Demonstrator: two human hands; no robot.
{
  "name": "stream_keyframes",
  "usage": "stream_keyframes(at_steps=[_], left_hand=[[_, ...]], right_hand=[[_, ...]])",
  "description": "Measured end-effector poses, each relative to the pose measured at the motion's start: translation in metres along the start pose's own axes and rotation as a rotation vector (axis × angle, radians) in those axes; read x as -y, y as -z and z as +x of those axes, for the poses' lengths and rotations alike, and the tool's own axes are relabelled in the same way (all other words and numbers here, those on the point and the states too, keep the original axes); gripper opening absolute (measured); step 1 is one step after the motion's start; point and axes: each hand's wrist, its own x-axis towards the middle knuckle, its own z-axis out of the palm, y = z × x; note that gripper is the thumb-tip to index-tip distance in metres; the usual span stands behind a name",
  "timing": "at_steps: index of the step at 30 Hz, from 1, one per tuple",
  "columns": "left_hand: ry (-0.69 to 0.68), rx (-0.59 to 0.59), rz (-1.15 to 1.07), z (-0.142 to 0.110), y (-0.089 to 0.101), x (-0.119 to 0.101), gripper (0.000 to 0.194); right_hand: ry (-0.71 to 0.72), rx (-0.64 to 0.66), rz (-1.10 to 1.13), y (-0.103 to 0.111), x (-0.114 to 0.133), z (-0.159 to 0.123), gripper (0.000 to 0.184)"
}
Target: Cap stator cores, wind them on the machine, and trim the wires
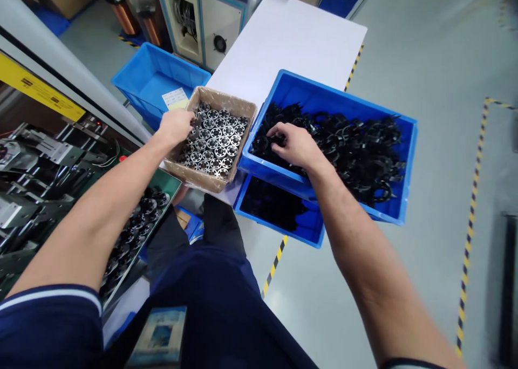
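Your left hand [176, 127] sits at the edge of the slotted metal rings [214, 142], packed flat in a film-lined cardboard box [226, 100]; grip cannot be told. Your right hand [297, 145], fingers curled, rests among black ring-shaped parts [356, 153] heaped in a blue plastic bin [335, 94], just beside the box; grip also unclear. Both containers sit on a white table [287, 34].
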Motion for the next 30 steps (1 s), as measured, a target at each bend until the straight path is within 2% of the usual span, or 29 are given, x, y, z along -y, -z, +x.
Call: stream_keyframes(at_steps=[2,3,5,7,8,10,11,13,17,19,21,23,24,26,28,30], left_hand=[[-0.006,-0.078,-0.137,-0.028,0.009,0.006,0.038],[0.001,-0.105,-0.297,-0.046,0.011,0.007,0.038],[0.034,-0.112,-0.767,-0.089,0.011,0.004,0.039],[0.086,-0.052,-1.244,-0.137,0.006,-0.004,0.049],[0.110,-0.007,-1.403,-0.163,0.003,-0.008,0.056],[0.145,0.086,-1.628,-0.213,-0.007,-0.015,0.063],[0.154,0.127,-1.715,-0.238,-0.013,-0.018,0.056],[0.191,0.157,-1.824,-0.282,-0.030,-0.020,0.038],[0.239,0.109,-1.755,-0.351,-0.070,-0.017,0.062],[0.212,0.131,-1.724,-0.374,-0.084,-0.014,0.063],[0.179,0.159,-1.740,-0.388,-0.090,-0.016,0.071],[0.135,0.151,-1.804,-0.395,-0.086,-0.025,0.070],[0.107,0.132,-1.846,-0.397,-0.081,-0.032,0.066],[0.052,0.093,-1.936,-0.396,-0.067,-0.048,0.064],[-0.012,0.048,-1.995,-0.393,-0.054,-0.065,0.062],[-0.052,-0.008,-2.003,-0.389,-0.045,-0.077,0.058]], right_hand=[[-0.045,-0.031,0.008,0.001,0.002,-0.002,0.041],[-0.075,-0.056,0.016,0.001,0.002,-0.003,0.042],[-0.143,-0.146,0.038,0.004,0.002,-0.006,0.049],[-0.201,-0.274,0.066,0.007,-0.001,-0.011,0.056],[-0.227,-0.332,0.087,0.008,-0.003,-0.014,0.057],[-0.287,-0.405,0.155,0.011,-0.008,-0.022,0.058],[-0.320,-0.419,0.203,0.012,-0.009,-0.026,0.060],[-0.389,-0.413,0.331,0.015,-0.012,-0.037,0.065],[-0.470,-0.352,0.635,0.029,-0.017,-0.059,0.066],[-0.494,-0.378,0.724,0.040,-0.016,-0.069,0.071],[-0.497,-0.426,0.705,0.050,-0.005,-0.082,0.078],[-0.428,-0.441,0.614,0.051,0.025,-0.099,0.080],[-0.357,-0.433,0.570,0.047,0.049,-0.111,0.079],[-0.153,-0.395,0.535,0.031,0.109,-0.139,0.073],[0.043,-0.353,0.580,0.010,0.175,-0.170,0.057],[0.219,-0.254,0.615,-0.010,0.232,-0.193,0.041]])
